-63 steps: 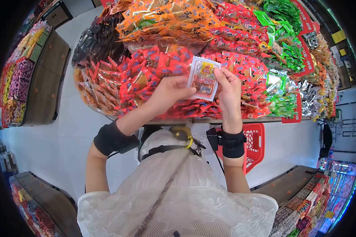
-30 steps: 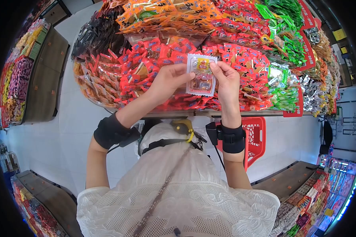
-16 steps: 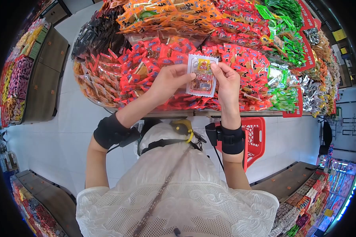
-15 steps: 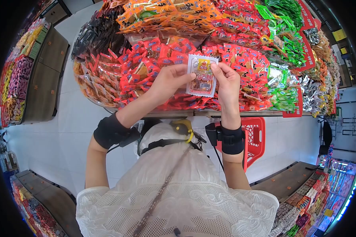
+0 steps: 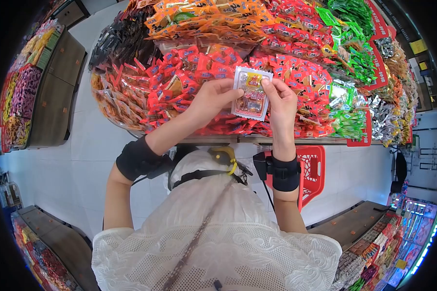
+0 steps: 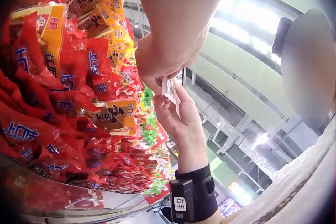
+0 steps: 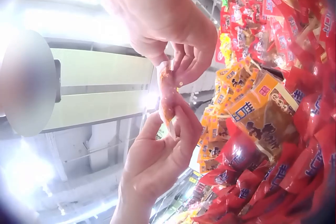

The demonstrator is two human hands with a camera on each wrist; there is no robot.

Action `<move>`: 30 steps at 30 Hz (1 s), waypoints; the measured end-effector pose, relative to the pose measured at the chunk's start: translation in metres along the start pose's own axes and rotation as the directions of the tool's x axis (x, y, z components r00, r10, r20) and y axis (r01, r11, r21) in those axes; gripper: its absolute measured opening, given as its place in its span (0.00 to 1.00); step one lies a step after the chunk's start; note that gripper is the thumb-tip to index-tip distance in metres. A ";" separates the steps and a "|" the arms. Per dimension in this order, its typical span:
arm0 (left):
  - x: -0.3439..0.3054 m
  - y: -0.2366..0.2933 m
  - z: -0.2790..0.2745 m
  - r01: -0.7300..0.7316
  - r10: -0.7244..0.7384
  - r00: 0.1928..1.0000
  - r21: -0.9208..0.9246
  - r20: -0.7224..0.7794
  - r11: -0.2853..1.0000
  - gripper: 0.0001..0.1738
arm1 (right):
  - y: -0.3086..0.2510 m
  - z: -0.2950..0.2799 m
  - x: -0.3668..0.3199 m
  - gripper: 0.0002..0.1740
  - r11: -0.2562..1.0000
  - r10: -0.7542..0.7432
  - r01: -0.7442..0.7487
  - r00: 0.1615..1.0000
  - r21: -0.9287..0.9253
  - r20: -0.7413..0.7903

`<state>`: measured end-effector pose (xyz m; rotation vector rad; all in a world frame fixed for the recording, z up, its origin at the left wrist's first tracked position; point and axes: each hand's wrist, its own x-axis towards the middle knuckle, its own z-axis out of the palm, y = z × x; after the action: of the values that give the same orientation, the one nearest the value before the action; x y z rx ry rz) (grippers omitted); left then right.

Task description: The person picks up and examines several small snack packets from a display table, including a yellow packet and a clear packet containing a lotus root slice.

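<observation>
A small clear snack packet (image 5: 251, 93) with a crimped white edge and a yellow label is held up between both hands in the head view. On its left edge, the left hand (image 5: 211, 101) pinches it, thumb on the front face. Its upper right corner is between the thumb and fingers of the right hand (image 5: 282, 103). The right wrist view shows the packet (image 7: 167, 95) nearly edge-on, reddish-brown food inside. Behind the hands lie heaped red snack packets (image 5: 175, 89).
Orange packets (image 5: 204, 22) are piled farther back, green ones (image 5: 347, 92) to the right and dark ones (image 5: 119, 46) at the left. A red basket (image 5: 311, 174) is below the display's front edge. Wooden shelf units (image 5: 56, 92) stand around the aisle.
Both hands keep their pinch on the packet. It straightened between the two oldest frames, and since half a second ago has shifted slightly right and tilted a little.
</observation>
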<state>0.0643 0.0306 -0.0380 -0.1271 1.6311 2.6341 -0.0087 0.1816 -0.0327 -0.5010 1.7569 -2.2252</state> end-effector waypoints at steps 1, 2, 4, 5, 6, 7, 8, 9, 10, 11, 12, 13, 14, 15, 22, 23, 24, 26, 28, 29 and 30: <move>0.002 -0.002 -0.003 0.017 -0.016 1.000 -0.023 0.014 1.000 0.15 | -0.001 0.000 0.000 0.12 0.999 -0.018 0.018 1.000 -0.034 0.006; 0.005 -0.006 -0.008 0.034 -0.033 0.999 -0.047 0.029 0.998 0.15 | -0.001 0.000 0.001 0.13 1.000 -0.022 0.022 1.000 -0.004 -0.011; 0.004 -0.001 -0.004 0.061 -0.054 0.997 -0.139 0.058 0.988 0.14 | -0.004 0.001 0.003 0.15 0.998 -0.029 0.032 0.999 0.057 -0.046; 0.000 0.003 0.002 0.072 -0.058 0.996 -0.208 0.073 0.975 0.14 | -0.009 0.002 0.003 0.17 0.993 -0.037 0.036 0.999 0.115 0.002; -0.002 0.006 0.007 0.084 -0.061 0.994 -0.277 0.089 0.957 0.14 | -0.009 0.002 0.004 0.17 0.995 -0.052 0.047 0.997 0.089 0.062; -0.001 0.003 0.004 0.114 -0.054 0.981 -0.333 0.185 0.936 0.15 | -0.010 0.002 0.005 0.18 0.996 -0.066 0.058 0.990 0.064 0.122; 0.001 -0.003 -0.002 0.149 -0.039 0.960 -0.385 0.278 0.911 0.16 | -0.010 0.002 0.006 0.18 0.997 -0.078 0.071 0.980 0.040 0.183; 0.002 -0.006 -0.005 0.188 -0.018 0.930 -0.432 0.368 0.882 0.17 | -0.010 0.002 0.006 0.20 0.990 -0.049 0.010 0.956 0.138 0.288; 0.002 -0.007 -0.006 0.225 -0.034 0.915 -0.441 0.401 0.869 0.17 | -0.010 0.001 0.006 0.20 0.987 -0.033 -0.020 0.944 0.157 0.330; 0.001 -0.008 -0.005 0.263 -0.049 0.899 -0.448 0.435 0.855 0.18 | -0.008 -0.001 0.006 0.20 0.983 -0.018 -0.051 0.929 0.174 0.370; 0.000 -0.009 -0.005 0.300 -0.063 0.882 -0.453 0.468 0.839 0.18 | -0.006 -0.003 0.006 0.20 0.978 -0.004 -0.081 0.912 0.190 0.410; -0.001 -0.012 -0.004 0.332 -0.088 0.879 -0.469 0.468 0.818 0.19 | -0.004 -0.005 0.006 0.16 0.961 -0.015 -0.092 0.925 0.261 0.380; -0.001 -0.013 -0.004 0.340 -0.081 0.870 -0.472 0.486 0.813 0.20 | -0.003 -0.007 0.006 0.15 0.957 -0.026 -0.091 0.919 0.276 0.393; -0.001 -0.013 -0.004 0.348 -0.074 0.861 -0.475 0.503 0.808 0.20 | -0.003 -0.010 0.006 0.15 0.952 -0.037 -0.091 0.913 0.292 0.406; -0.007 0.000 0.001 0.076 -0.071 0.992 -0.045 0.100 0.996 0.20 | -0.021 -0.004 0.003 0.13 0.978 -0.111 0.086 0.986 0.191 0.122; -0.007 0.003 0.000 0.156 -0.149 0.988 -0.197 0.049 0.968 0.20 | -0.022 -0.005 0.004 0.12 0.979 -0.113 0.094 0.989 0.178 0.100; -0.007 0.002 -0.003 0.113 -0.101 0.992 -0.189 0.069 0.975 0.19 | -0.022 -0.006 0.004 0.12 0.983 -0.116 0.103 0.990 0.151 0.080; -0.007 -0.002 -0.009 0.025 -0.005 0.994 -0.178 0.110 0.984 0.18 | -0.022 -0.007 0.004 0.12 0.989 -0.122 0.117 0.992 0.094 0.041; -0.010 0.000 -0.006 -0.046 0.046 0.992 0.000 0.121 0.999 0.16 | -0.023 -0.006 0.003 0.12 0.987 -0.140 0.137 0.990 0.078 0.026; -0.011 0.002 -0.005 -0.083 0.071 0.989 0.088 0.128 0.993 0.16 | -0.023 -0.006 0.003 0.12 0.987 -0.149 0.147 0.989 0.070 0.020; -0.012 0.002 -0.003 -0.087 0.077 0.990 0.085 0.116 0.993 0.16 | -0.023 -0.005 0.003 0.12 0.987 -0.147 0.145 0.989 0.075 0.019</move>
<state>0.0762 0.0269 -0.0362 0.0912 1.7499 2.5666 -0.0132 0.1902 -0.0108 -0.6571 1.6691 -2.3616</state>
